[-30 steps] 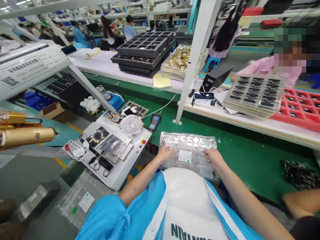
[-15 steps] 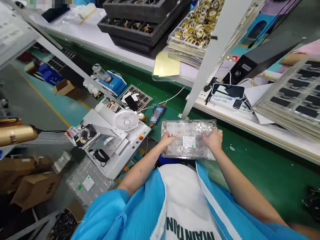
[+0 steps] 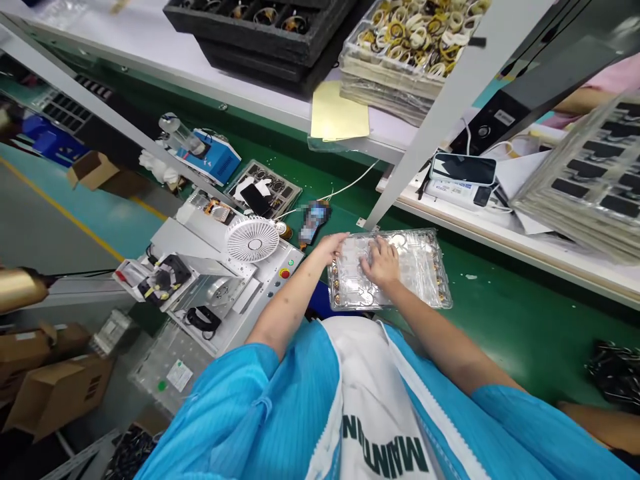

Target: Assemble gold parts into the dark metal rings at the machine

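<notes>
Showing, in the head view, a clear plastic tray with moulded hollows and no white label on top any more, unlike moments earlier; possibly flipped over, though impossible to say for certain. Lay flat on the green table mat, just ahead of the person's chest. Had shifted inward as well: the right hand, moved off the tray's right end and pressed palm-down across its middle, grip open, fingers spread over the thin, glossy plastic. Sat at the upper left corner: the left hand, fingertips at the rim; whether that grip held the tray or only met it, impossible to tell. Glinted along the tray's edges: tiny gold-coloured parts, too small to identify.

Stood just left of the tray: a white bench machine with a red button and a round, ribbed white fan. Lay beyond the mat: a white table carrying black foam trays of rings, a stack of clear trays packed with gold-and-white rings, and a sheaf of yellow paper. Rested further right: a phone and a tall stack of clear trays holding black parts. Filled the lower edge: blue ribbed sleeves and a white apron with dark lettering.
</notes>
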A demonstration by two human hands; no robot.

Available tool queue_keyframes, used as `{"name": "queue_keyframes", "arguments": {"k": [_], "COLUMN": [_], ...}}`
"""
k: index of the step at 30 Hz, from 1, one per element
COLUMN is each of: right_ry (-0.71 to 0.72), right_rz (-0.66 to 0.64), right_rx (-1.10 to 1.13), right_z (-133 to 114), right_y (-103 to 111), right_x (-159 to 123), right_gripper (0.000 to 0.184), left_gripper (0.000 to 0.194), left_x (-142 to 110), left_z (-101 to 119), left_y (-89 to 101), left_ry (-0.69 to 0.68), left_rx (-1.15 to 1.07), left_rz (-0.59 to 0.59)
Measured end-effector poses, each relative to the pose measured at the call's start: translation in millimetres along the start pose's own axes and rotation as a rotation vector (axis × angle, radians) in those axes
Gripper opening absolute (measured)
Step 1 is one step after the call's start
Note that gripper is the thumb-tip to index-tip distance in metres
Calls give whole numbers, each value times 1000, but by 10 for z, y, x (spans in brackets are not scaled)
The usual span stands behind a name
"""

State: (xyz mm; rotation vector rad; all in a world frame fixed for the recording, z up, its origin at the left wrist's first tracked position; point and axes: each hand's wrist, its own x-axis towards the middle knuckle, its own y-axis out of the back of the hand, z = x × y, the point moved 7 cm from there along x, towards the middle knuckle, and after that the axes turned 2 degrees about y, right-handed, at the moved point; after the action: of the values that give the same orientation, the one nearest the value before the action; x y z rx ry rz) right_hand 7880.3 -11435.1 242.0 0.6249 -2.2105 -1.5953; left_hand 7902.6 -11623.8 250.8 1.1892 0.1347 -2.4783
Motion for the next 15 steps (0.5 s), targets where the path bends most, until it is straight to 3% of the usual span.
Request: {"name": "queue_keyframes", "arguments": {"k": [5,7,10,12,15], "right_ry": [17,15,10,16,27], "right_rz": [-27,-39,-55,-51,-25], "right_rx": [-12,-14,-18,-18,-3], "right_z": [-38,-50,-52,-56,-66], "right_y": [-18,-27,-38,-37,-27], "right_x": [14,26,33,32,33], "right_gripper": [63,64,65,65,64], "left_gripper": [11,25,53,53,37], "left_x": [-93,-138,-207,-196,-53], "left_z": [13,87,300,398,451], "left_y": [241,274,221,134,104], "left_ry": [-99,-163,-363,-443,-383], "left_rx": [345,454,738,936,989], "left_rz": [156,226,328,334,264]}}
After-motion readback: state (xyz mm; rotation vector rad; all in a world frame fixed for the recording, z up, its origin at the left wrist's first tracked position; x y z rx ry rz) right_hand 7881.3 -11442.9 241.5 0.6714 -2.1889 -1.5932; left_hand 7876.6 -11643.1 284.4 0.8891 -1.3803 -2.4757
